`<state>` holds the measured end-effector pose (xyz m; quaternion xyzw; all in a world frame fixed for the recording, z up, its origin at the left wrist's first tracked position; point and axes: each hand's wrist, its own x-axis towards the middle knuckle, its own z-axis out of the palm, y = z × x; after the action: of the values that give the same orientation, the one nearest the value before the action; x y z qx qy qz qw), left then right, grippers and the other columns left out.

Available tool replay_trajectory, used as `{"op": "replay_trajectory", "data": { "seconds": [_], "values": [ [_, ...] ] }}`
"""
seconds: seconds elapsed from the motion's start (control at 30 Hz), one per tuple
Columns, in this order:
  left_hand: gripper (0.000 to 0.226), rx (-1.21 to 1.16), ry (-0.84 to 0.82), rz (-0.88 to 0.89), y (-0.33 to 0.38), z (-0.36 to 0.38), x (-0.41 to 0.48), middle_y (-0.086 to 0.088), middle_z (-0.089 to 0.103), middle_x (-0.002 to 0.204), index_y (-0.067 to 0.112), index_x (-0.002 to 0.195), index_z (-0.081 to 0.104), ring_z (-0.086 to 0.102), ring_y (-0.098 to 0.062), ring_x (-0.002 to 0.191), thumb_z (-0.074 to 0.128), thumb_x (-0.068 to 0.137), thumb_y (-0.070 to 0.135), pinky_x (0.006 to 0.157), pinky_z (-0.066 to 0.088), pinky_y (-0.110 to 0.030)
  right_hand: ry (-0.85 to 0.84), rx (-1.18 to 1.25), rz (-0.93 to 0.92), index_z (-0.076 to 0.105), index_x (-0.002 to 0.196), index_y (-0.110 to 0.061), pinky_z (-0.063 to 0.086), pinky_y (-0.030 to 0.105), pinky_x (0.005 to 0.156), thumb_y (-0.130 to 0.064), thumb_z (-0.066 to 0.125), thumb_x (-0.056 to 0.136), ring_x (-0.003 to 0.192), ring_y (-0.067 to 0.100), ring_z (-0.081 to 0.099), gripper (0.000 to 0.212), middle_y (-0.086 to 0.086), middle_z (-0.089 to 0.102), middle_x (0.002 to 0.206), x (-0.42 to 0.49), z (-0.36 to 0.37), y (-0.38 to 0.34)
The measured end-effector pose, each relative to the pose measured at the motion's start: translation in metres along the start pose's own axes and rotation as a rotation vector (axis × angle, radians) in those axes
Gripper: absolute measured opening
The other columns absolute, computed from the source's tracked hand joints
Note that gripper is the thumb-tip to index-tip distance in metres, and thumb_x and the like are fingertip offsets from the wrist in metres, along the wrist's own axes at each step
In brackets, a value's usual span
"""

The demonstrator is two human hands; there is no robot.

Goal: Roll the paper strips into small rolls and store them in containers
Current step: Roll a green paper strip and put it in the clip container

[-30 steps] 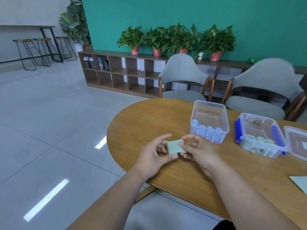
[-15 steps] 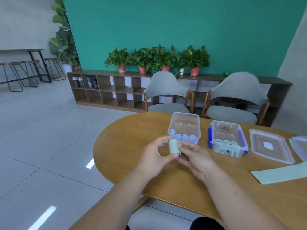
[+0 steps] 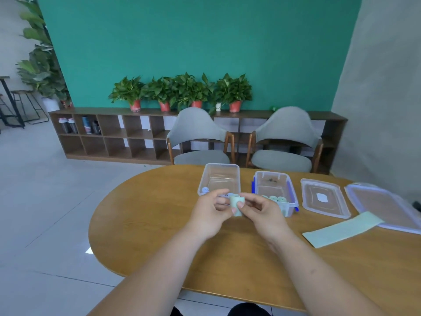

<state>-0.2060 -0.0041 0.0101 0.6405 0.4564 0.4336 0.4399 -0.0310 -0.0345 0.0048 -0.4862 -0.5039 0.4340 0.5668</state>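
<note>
Pinching a small green paper roll [image 3: 236, 202] between the left hand [image 3: 209, 215] and the right hand [image 3: 262, 213], fingers of both curling round it. Holding it upright over the table [image 3: 148, 213]. Seeing a clear box [image 3: 222, 164] right behind the grip, with blue rolls [image 3: 205, 189] in its near end. Seeing a box with blue clips [image 3: 271, 172] behind and right of the grip, with green rolls [image 3: 276, 198] inside. Seeing a flat paper strip [image 3: 341, 230] and two lids [image 3: 323, 199] further right of the grip.

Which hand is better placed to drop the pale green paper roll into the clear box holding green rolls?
Probably right. The right hand pinches the pale green paper roll and lies nearest the blue-clipped clear plastic box.
</note>
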Motion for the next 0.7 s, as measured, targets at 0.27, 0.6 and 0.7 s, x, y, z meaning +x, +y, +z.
{"op": "replay_trajectory", "data": {
  "seconds": [0.27,0.6,0.7],
  "values": [
    [0.061,0.031,-0.091,0.089,0.012,0.027,0.033,0.0,0.076,0.113,0.019,0.142,0.059,0.073,-0.012,0.101,0.08,0.087,0.002,0.096,0.059,-0.031,-0.044,-0.324,-0.069,0.071,0.116,-0.021,0.056,0.023,0.084,-0.012,0.076,0.094,0.096,0.009,0.074,0.024,-0.007,0.076,0.109,0.017,-0.041,-0.03],
    [0.071,0.391,-0.192,0.162,0.033,0.051,0.076,0.012,0.064,0.107,0.035,0.145,0.055,0.068,-0.008,0.094,0.087,0.083,0.023,0.095,0.057,-0.034,-0.001,-0.619,-0.116,0.071,0.12,-0.034,0.055,0.022,0.09,-0.014,0.077,0.089,0.094,-0.002,0.071,0.038,-0.017,0.071,0.111,0.04,-0.073,-0.036],
    [0.072,0.479,-0.198,0.18,0.037,0.06,0.089,0.017,0.064,0.107,0.04,0.146,0.052,0.067,-0.007,0.092,0.085,0.084,0.026,0.092,0.058,-0.036,0.016,-0.799,-0.142,0.075,0.12,-0.032,0.044,0.002,0.076,-0.013,0.075,0.085,0.091,-0.011,0.066,0.04,-0.02,0.073,0.108,0.049,-0.076,-0.046]
  ]
}}
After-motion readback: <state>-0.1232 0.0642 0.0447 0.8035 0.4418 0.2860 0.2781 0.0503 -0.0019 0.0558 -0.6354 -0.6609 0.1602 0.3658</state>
